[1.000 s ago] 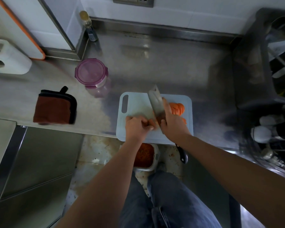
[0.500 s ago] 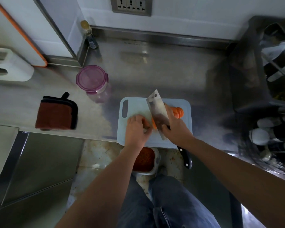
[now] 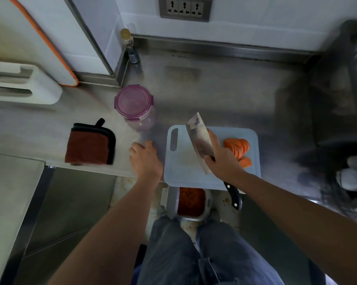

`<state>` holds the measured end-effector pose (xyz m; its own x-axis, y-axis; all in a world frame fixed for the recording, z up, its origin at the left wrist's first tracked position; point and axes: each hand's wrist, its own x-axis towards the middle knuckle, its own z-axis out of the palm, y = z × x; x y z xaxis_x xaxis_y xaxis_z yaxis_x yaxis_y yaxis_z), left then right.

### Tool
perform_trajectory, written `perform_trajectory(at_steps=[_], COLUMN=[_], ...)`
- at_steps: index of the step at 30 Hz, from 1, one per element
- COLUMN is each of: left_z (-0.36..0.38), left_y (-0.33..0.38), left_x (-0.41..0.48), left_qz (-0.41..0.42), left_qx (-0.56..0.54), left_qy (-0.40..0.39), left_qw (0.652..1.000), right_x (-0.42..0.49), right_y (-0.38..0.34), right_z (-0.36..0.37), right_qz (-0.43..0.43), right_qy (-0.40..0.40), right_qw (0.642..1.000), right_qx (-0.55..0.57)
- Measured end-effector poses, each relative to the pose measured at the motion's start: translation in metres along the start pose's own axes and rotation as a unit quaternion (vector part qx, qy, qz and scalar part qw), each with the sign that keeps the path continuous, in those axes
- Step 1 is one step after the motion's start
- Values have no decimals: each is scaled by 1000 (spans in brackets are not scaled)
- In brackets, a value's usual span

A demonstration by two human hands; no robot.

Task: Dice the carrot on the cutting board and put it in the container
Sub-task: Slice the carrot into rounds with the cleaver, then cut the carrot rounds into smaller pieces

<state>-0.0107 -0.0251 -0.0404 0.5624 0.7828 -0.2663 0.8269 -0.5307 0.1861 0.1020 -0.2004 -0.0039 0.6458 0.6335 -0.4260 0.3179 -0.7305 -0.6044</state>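
Steel counter (image 3: 214, 95): carrot (image 3: 238, 148) slices are laid on the board (image 3: 179, 161); a cleaver (image 3: 198, 138) is gripped by the right hand (image 3: 223, 159); the left hand (image 3: 145, 159) is rested empty, relaxed, beside it.

"Where's the cleaver (image 3: 198, 138)?"
"The right hand (image 3: 223, 159) grips it where blade meets handle, the blade tilted over the cutting board (image 3: 179, 171)."
"And the carrot (image 3: 238, 148)?"
"Sliced rounds at three o'clock on the board, just beside that hand."
"The left hand (image 3: 145, 159)?"
"Resting on the table (image 3: 214, 89) at the board's nine o'clock, holding nothing."
"The container (image 3: 171, 200)?"
"At six o'clock, below the table's edge, with orange dice inside."
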Motion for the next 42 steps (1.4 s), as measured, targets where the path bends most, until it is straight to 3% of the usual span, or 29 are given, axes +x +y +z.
perform_trajectory(at_steps=[2, 5, 8, 11, 19, 24, 30, 37, 42], left_z=[-2, -4, 1, 11, 29, 28, 32, 33, 33], left_y=[8, 32, 65, 93, 103, 74, 59, 47, 47], left_x=[-3, -9, -18, -31, -43, -41, -40, -38, -38], left_qz=[25, 126, 243, 297, 266, 230, 263, 259, 265], left_qx=[8, -6, -42, -38, 32, 40, 20, -67, -71], left_qy=[16, 31, -25, -93, -86, -97, -122, -150, -151], left_qw=[1000, 992, 969, 950, 960, 967, 957, 952, 950], right_x=[0, -3, -11, -24, -53, -55, -39, -22, -28], right_y=[0, 9, 24, 45, 86, 79, 54, 26, 23], right_z=[-6, -27, -51, -69, -60, -33, -15, 1, -12], right_qz=[14, 28, 43, 73, 150, 142, 97, 49, 67], right_qy=[20, 72, 109, 153, 148, 123, 114, 92, 108], right_qw=[1000, 996, 993, 984, 972, 980, 987, 993, 990], right_qx=[-15, -45, -23, -52, -109, -73, -56, -63, -55])
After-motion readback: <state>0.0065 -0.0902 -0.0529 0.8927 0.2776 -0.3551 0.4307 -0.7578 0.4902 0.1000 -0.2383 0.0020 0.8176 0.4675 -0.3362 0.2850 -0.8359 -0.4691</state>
